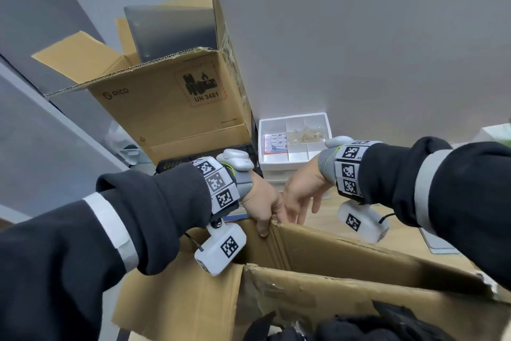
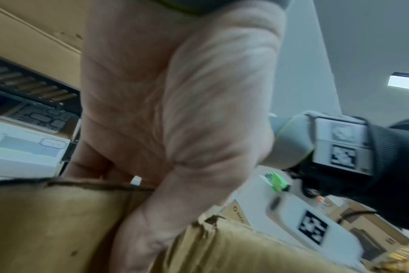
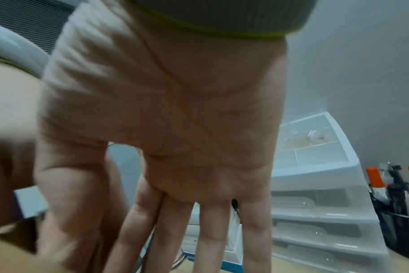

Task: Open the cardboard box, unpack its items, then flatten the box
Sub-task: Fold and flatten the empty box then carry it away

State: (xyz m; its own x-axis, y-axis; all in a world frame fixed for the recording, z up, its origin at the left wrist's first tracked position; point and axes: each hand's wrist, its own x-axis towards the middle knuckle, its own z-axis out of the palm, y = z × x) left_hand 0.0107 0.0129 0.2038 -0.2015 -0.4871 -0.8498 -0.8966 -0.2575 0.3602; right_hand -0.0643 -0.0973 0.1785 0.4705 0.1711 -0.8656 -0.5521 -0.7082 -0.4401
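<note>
A worn brown cardboard box (image 1: 318,255) stands open low in the head view, with dark items (image 1: 359,327) showing inside at the bottom edge. My left hand (image 1: 265,208) grips the far corner of its rim, thumb inside and fingers over the outer side; the left wrist view shows the thumb (image 2: 156,221) lying down the cardboard (image 2: 47,221). My right hand (image 1: 301,197) hovers just right of that corner with straight, spread fingers (image 3: 208,230), holding nothing. Whether it touches the rim is unclear.
A second open cardboard box (image 1: 166,108) marked PICO and UN 3481 stands behind on the left. A white compartment tray on stacked drawers (image 1: 294,144) sits against the grey wall. A black pen holder (image 3: 399,212) stands right of the drawers.
</note>
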